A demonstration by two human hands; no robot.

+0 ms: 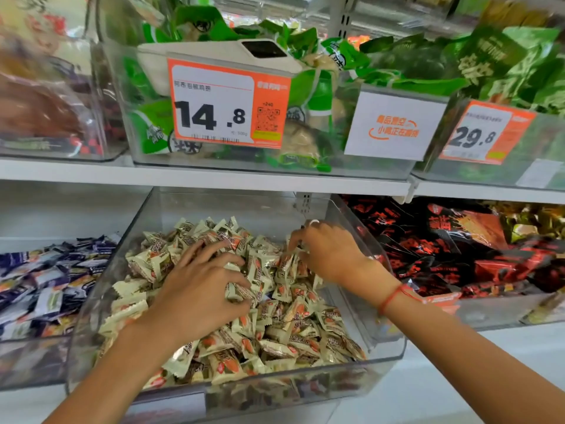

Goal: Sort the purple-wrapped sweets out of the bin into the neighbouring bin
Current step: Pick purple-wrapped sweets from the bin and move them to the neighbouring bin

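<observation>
Lower middle of the frame: a clear bin [101, 289] heaped with cream-and-gold sweets [293, 332], both hands working inside it. Left grip [195, 289] spread wide on top of the pile, fingers fanned toward the upper right, thumb lying against one cream wrapper, not closing on anything as far as can be seen. Right grip [327, 252] in the upper right part of the same bin, fingers bent down into the sweets and drawn together at the tips; cannot tell whether pinching a sweet or only digging, because the tips are hidden among wrappers. A red cord [394, 296] around the right wrist. Purple-wrapped sweets [52, 270] plainly visible only at the left edge of the frame, lying in the neighbouring bin [30, 359], just beside the middle one. In the middle bin, almost no purple on the surface; perhaps a dark sliver between the two hands, too small to be sure. Probably still hunting for strays buried under the cream ones. Judging by the look: very light pieces, soft crinkly foil, somewhat slippery, not fragile, easy to push aside in handfuls. Best to rake the top layer gently, then take each purple one by its crimped end or across the middle between thumb and forefinger. Risk of lifting a cream sweet together with it, or of spilling some over the low front wall.
</observation>
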